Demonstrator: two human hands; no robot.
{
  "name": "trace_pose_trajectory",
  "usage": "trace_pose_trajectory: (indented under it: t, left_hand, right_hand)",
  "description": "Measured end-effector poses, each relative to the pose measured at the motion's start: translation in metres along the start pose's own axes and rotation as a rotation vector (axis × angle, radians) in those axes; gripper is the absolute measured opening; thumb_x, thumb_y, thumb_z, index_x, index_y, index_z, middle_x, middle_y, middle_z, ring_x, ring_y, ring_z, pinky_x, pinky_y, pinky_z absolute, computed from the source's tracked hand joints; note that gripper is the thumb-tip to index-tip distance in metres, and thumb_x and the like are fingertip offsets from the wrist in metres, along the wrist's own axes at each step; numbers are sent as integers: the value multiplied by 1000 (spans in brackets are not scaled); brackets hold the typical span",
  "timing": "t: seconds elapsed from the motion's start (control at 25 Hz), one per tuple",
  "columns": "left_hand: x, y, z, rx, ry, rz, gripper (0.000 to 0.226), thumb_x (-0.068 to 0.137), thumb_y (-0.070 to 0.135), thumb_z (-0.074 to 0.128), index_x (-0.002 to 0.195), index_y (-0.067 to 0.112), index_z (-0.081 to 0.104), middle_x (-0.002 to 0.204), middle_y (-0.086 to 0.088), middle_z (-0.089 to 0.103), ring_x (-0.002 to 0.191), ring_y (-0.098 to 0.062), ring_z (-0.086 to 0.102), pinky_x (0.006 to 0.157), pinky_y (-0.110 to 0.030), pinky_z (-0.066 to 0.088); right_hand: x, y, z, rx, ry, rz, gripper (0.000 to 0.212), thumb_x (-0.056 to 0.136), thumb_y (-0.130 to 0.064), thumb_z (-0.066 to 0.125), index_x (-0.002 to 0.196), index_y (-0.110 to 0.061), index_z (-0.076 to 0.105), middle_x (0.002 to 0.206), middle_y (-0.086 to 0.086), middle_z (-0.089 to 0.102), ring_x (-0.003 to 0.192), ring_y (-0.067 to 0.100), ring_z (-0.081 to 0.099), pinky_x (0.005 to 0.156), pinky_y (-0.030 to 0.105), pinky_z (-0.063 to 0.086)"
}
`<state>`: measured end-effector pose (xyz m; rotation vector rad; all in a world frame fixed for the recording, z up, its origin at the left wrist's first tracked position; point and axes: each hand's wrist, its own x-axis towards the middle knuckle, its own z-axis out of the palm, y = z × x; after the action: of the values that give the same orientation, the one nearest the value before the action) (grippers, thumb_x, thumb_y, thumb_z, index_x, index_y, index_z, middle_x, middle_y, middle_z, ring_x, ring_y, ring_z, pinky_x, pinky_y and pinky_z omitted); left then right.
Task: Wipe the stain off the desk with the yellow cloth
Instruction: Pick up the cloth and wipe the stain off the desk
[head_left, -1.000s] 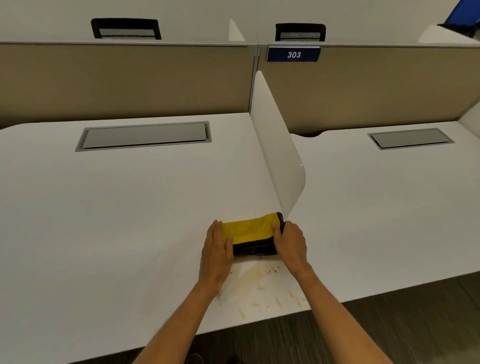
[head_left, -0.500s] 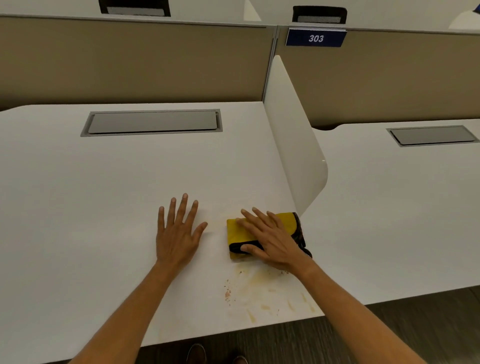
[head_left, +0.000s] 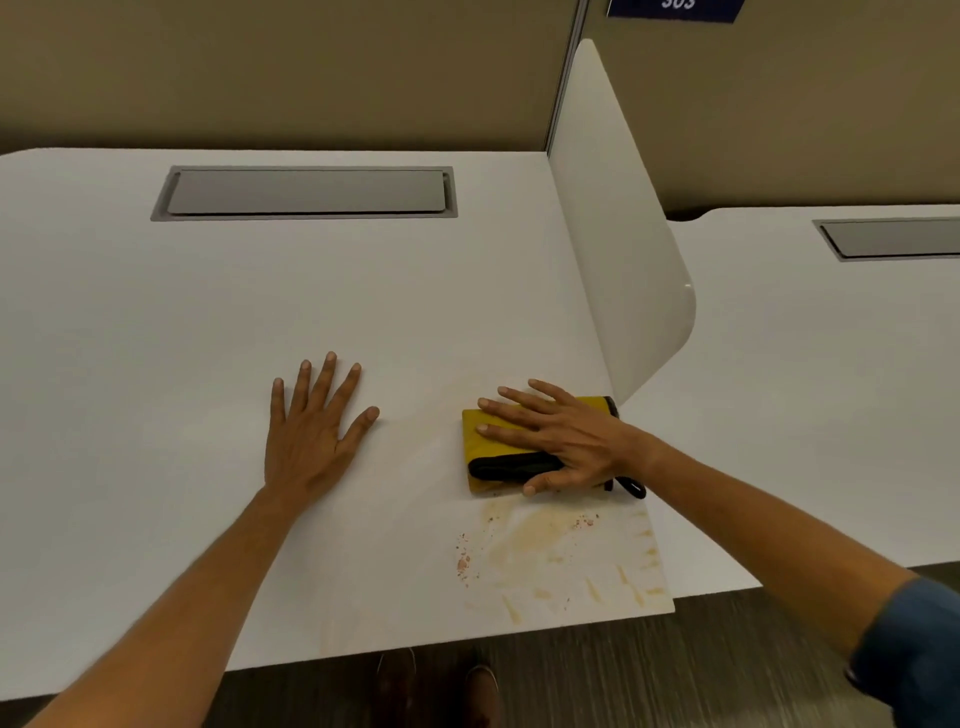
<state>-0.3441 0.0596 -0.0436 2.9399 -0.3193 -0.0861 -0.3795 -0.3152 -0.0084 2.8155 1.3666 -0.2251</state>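
Right hand (head_left: 563, 441) grip: flat, fingers spread, pressing folded yellow cloth (head_left: 493, 431), not clenched. Left hand (head_left: 311, 431) open, palm down on bare tabletop (head_left: 208, 338), holding nothing. Cloth near tabletop's front right corner, by white divider (head_left: 623, 270); stain (head_left: 540, 535) just in front. Risk: flat press slips, fold opens, gritty crumbs smear or fall off front edge. Cloth soft, black-edged; tabletop smooth, matte.
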Motion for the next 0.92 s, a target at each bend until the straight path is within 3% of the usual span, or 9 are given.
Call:
trace_pose_trajectory:
  t: [0.16,0.32,0.56,0.68,0.92]
  left_hand:
    - [2,-5,5,-22,10,11,71,98,74,11,162,43,6,173,8,4,160,-20,-2,128,-51,-2]
    - [2,-6,7,-43,28,18,71,98,73,13,162,42,10,173,8,7,160,-20,1,128,-51,1]
    - [3,-6,7,-52,29,19,73,97,74,12,162,40,12,173,7,9,160,-20,2,128,-50,0]
    - [2,-5,5,-51,22,15,74,97,74,12,162,40,12,173,7,8,160,-20,1,128,-49,-1]
    - [2,-5,5,-47,14,16,74,97,75,13,162,41,11,173,6,8,160,-20,1,127,-48,-3]
  right_hand:
    - [2,5,6,98,17,-19,75,100,-60,36,160,-29,6,170,-1,-3,157,22,-2,124,50,19]
    - [-2,5,5,179,44,0,65,102,-49,38,160,-27,17,169,1,9,156,19,10,123,42,26]
    - [-11,-2,3,230,83,59,61,102,-42,43,158,-30,24,168,-4,17,154,16,21,115,37,38]
    - [-24,-10,5,226,103,144,61,102,-45,44,158,-32,24,168,-6,17,153,13,23,107,35,44]
    - [-61,-53,17,263,176,438,63,102,-56,36,158,-39,13,168,-12,10,154,11,17,112,34,40]
